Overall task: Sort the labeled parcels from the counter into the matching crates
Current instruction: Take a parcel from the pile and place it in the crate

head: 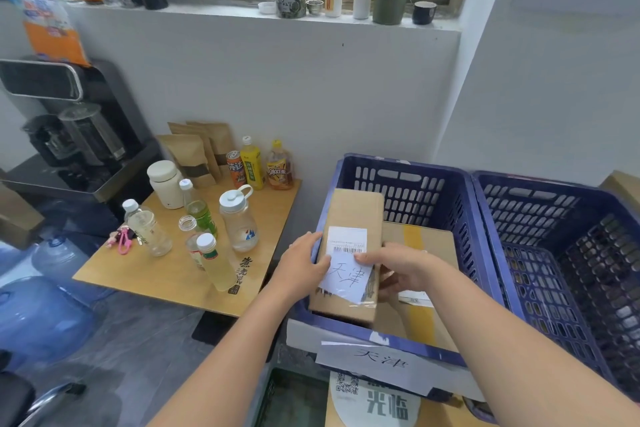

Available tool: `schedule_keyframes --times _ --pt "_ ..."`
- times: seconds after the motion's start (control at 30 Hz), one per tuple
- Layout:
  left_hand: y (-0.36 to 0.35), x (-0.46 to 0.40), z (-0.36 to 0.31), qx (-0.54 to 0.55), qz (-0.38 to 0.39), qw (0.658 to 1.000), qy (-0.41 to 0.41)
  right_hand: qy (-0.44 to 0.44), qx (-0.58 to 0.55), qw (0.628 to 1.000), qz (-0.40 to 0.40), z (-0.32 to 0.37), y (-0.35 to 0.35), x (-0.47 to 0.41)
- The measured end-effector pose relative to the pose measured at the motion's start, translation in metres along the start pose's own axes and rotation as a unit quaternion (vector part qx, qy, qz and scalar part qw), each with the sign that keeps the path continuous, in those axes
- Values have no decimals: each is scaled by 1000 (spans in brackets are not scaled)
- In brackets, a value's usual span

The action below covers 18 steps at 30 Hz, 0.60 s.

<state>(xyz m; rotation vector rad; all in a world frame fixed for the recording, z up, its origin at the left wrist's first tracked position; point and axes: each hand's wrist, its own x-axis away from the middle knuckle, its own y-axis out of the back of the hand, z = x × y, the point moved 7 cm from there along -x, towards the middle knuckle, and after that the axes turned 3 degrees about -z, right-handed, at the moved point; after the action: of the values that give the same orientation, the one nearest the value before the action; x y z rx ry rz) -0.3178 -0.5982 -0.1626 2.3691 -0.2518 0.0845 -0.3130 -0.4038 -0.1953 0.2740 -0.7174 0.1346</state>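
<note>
1. Both hands grip one cardboard parcel (348,253) over the left blue crate (398,166): left hand (304,265) clasps its left edge, right hand (394,269) its right side, thumb on the label.
2. Beneath it in that crate lies another taped box (426,243); a second crate (568,236) touches the right wall; a bottle-covered table (166,274) stands left.
3. The parcel's handwritten slip (346,276) matches the crate's front sign (381,364).

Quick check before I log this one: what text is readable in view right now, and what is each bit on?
"天津": handwritten slip on the parcel both hands hold over the left crate.
"天津": paper sign on that crate's front.
"光临": printed card below the sign.
"冰红茶": tea bottle on the side table.
"煮沸": roughly, table-edge print.
Barcode label print: too small to read.
</note>
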Motion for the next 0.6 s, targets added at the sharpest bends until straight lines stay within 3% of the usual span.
schedule_keyframes --times 0.17,0.6 --pt "-5 0 -2 3 -6 1000 15 -29 -41 999 16 -13 -7 0" --pt "-10 6 -11 -110 -26 994 -6 -28 110 993 -14 -12 4 7"
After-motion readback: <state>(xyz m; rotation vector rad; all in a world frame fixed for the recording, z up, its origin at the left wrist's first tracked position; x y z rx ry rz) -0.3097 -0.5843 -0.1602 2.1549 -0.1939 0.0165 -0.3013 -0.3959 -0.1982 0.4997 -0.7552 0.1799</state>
